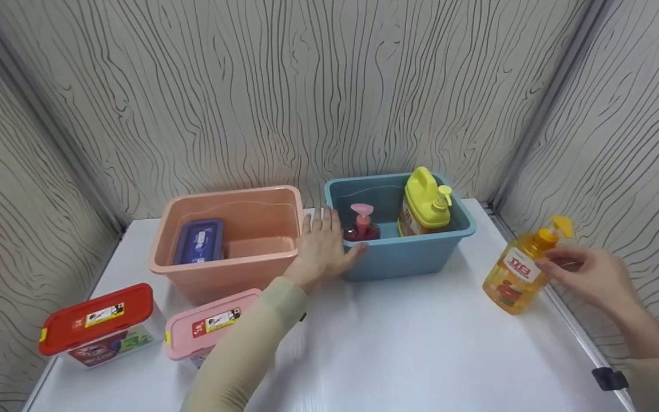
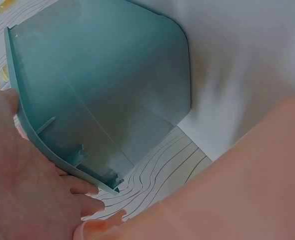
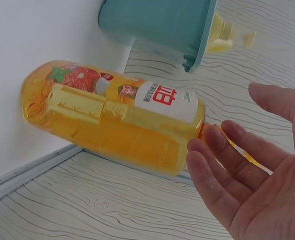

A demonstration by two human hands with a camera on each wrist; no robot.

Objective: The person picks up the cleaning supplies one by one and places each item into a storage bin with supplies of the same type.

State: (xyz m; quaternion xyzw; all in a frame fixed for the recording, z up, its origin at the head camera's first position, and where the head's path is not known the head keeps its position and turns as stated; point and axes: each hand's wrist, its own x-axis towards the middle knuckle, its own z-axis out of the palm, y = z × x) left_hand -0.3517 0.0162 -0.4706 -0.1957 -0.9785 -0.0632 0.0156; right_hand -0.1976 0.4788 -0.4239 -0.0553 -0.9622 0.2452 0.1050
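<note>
At the right edge of the table is a pump bottle of orange dish soap [image 1: 509, 280], with a yellow pump and a white label. My right hand [image 3: 247, 175] is beside its upper part, thumb apart from the loosely bent fingers, not wrapped around it. Whether the fingertips touch the bottle is unclear. With fingers extended, my left hand [image 1: 321, 246] rests on the near left rim of the blue bin [image 1: 398, 260], beside the pink bin. Inside the blue bin are a dark red bottle with a pink pump [image 1: 362, 226] and a yellow jug with a pump [image 1: 424, 209].
Left of the blue bin stands the pink bin [image 1: 226, 280], holding a dark blue box [image 1: 199, 240]. Nearer are a red-lidded tub [image 1: 100, 323] and a pink-lidded tub [image 1: 209, 323], partly hidden by my left sleeve. Wood-patterned walls [image 1: 238, 103] enclose the table.
</note>
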